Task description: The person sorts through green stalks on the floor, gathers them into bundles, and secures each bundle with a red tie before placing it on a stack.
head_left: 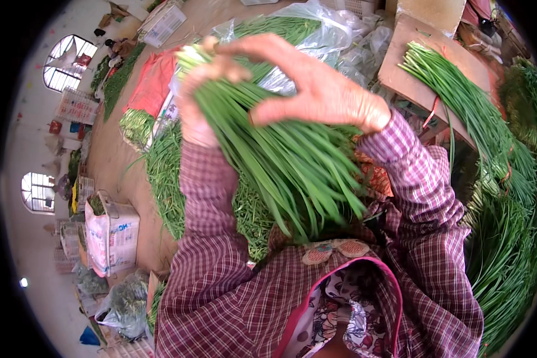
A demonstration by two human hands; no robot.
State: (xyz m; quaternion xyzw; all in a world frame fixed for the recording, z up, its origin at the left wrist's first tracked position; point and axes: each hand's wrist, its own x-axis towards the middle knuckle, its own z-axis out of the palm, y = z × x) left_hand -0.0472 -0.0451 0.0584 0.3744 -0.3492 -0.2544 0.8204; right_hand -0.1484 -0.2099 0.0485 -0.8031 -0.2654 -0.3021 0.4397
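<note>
Chive bunch [280, 155] was in the air above the lap, caught between the two hands and resting on no desk. As far as the view showed, the work was partly done: on the brown desk [394, 62] at the right, a sheaf [453, 86] lay with its pale ends near the left edge and its leaves trailing past the near right corner. Below that corner, more greens [507, 268] were piled, and red ties [507, 174] showed among the leaves there. Much seemed left: the raised bunch showed no tie, a loose heap [167, 173] spread beneath it, and further greens [280, 28] lay beyond under clear plastic [331, 27].

The left hand [198, 107] had its grip wrapped around the bunch just below the pale stem ends, pinching the stalks together. The right hand [319, 92] had its grip spread, thumb against or just over the leaves, fingers reaching toward the pale ends; blur hid whether they touched. From the left grip, the leaves fanned down and rightward, tips hanging near the body.
</note>
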